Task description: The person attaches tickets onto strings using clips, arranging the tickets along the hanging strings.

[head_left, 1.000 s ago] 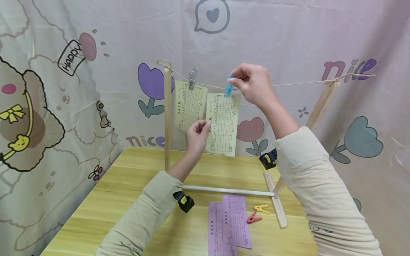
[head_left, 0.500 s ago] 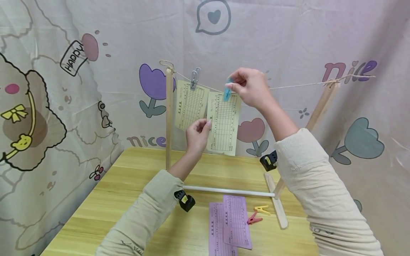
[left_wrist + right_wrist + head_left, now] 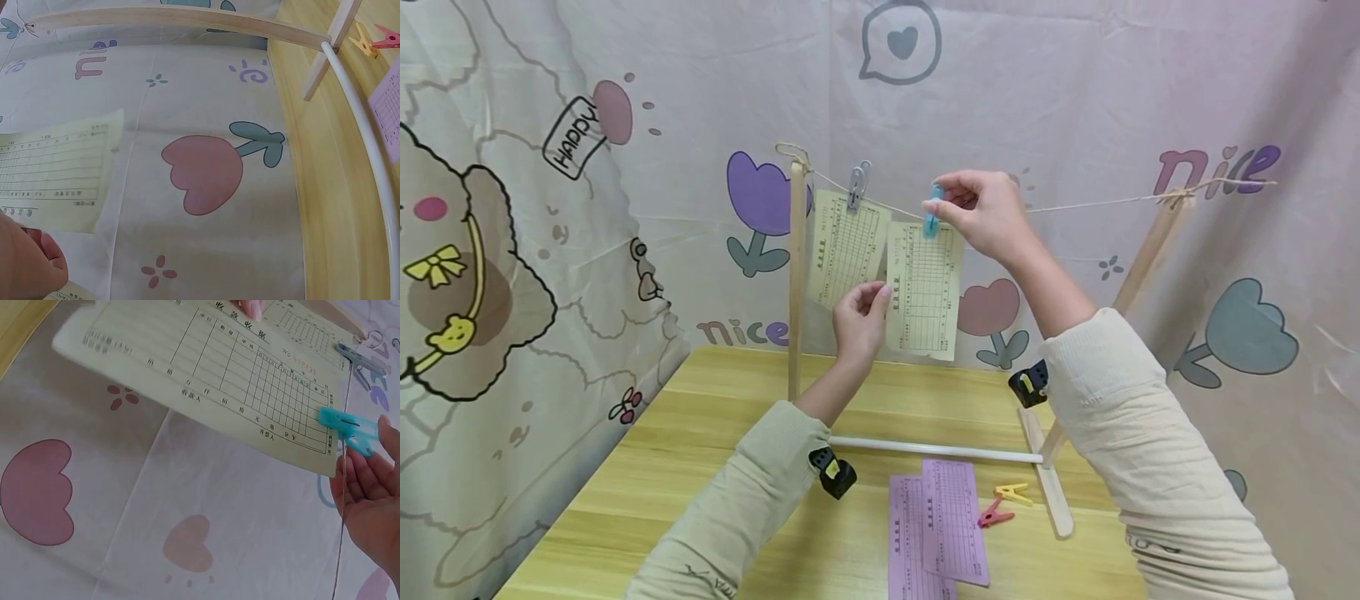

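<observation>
On my head feed I look across a yellow wood-grain table (image 3: 655, 467) at pale, creased cloth (image 3: 1075, 92) — printed with tulips (image 3: 760, 196) and "nice" lettering (image 3: 1180, 158) — rising behind it, shadowy at upper right.

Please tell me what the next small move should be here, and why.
I would probably have the right hand ease its pinch on the blue clothespin, since its tip overlaps the held yellow sheet at the top edge, by the string, while the left hand steadies the sheet's side.
</observation>
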`<state>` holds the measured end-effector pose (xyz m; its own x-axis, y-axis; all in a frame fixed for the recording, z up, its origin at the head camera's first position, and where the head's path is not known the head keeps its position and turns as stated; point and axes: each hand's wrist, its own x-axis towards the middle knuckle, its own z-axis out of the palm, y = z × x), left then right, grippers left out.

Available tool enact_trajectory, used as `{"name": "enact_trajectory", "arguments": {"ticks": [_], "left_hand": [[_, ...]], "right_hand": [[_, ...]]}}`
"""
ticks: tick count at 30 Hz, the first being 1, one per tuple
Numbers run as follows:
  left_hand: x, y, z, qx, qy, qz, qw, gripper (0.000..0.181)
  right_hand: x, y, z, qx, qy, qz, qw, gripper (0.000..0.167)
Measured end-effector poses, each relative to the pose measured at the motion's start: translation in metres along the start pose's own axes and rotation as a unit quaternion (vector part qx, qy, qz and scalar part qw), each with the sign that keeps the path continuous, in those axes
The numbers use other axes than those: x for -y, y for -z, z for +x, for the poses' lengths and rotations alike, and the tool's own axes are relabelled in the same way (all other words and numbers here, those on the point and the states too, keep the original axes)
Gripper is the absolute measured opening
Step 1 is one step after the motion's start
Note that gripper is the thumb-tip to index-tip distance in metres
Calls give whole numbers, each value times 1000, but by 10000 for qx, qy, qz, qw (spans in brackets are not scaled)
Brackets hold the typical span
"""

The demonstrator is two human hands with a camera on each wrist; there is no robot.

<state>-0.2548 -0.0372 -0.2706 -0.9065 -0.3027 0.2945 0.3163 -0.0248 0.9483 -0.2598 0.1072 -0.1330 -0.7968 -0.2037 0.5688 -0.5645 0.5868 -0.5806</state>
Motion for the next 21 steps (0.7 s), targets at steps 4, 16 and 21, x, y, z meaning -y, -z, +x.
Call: {"name": "enact_trajectory", "arguments": {"ticks": [4, 16, 21], "left_hand": [[0, 1, 0, -127, 1, 47, 9999, 16], [10, 8, -3, -332, -109, 167, 9992, 16], [13, 12, -4, -344, -200, 174, 9991, 16]], "right_hand": [[0, 0, 1, -85, -5, -14, 10000, 35], [-3, 1, 1, -214, 33, -20, 9998, 38], [-3, 5, 0, -203, -58, 115, 9997, 42]]}}
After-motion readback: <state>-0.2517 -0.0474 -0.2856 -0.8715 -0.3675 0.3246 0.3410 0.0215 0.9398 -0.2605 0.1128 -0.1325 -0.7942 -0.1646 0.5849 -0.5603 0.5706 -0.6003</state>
